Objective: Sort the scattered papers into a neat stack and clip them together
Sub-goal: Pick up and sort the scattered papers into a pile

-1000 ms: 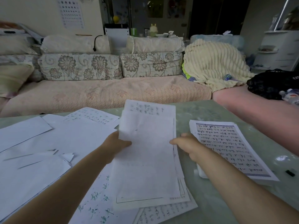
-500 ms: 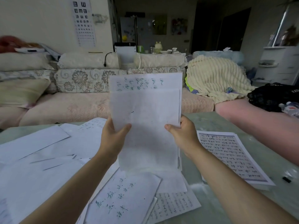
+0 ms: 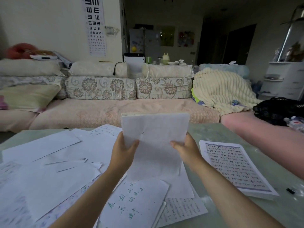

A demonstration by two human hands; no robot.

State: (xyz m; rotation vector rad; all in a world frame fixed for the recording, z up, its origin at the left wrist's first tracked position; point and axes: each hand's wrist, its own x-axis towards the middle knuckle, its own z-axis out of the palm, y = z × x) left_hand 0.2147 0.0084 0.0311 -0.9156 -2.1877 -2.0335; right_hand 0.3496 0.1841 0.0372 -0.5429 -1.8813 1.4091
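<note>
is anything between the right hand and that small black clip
Only a flat printed sheet lies between the right hand and the black clip; nothing upright blocks it. The hand holds the paper stack.

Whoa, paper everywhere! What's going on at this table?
A person is tidying papers. Their left hand and right hand grip the two side edges of a bundle of sheets, held upright over the table. Many loose sheets lie scattered to the left and underneath, and a printed page lies apart on the right. A small black object, possibly the clip, sits untouched near the right edge. Nothing is clipped yet.
</note>
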